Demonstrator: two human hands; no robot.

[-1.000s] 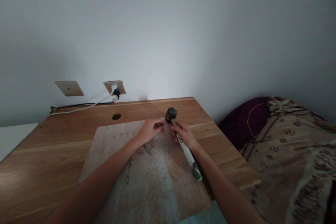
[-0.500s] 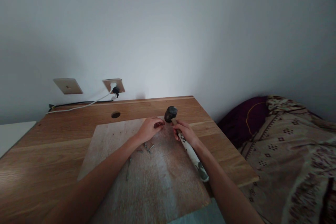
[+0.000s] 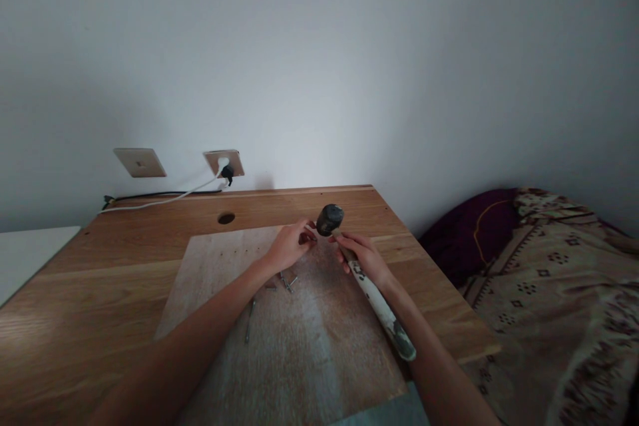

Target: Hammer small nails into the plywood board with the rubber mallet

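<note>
My right hand (image 3: 366,256) is wrapped around a mallet (image 3: 379,306) with a dark, rounded head and a worn, white-painted handle, gripping it close below the head. The head is just above the far edge of a worn wooden board (image 3: 299,346). Beside it, to the left, my left hand (image 3: 293,243) rests at the board's far edge with thumb and fingertips pinched together. Whatever they hold is too small to make out. Several nails or screws (image 3: 287,282) lie loose on the board near my left wrist, and a longer thin metal piece (image 3: 250,321) lies closer to me.
Beneath the board is a wooden table (image 3: 120,279) with a round cable hole (image 3: 226,218). A wall socket (image 3: 224,163) has plugs in it, and a white cable (image 3: 164,201) runs along the table's back. Patterned bedding (image 3: 529,293) is at the right. A row of small dots marks the board's far left.
The mallet's head has lifted slightly and tilted, with my right hand still around its handle. My left hand stays pinched at the board's edge. The whole view has shifted a little.
</note>
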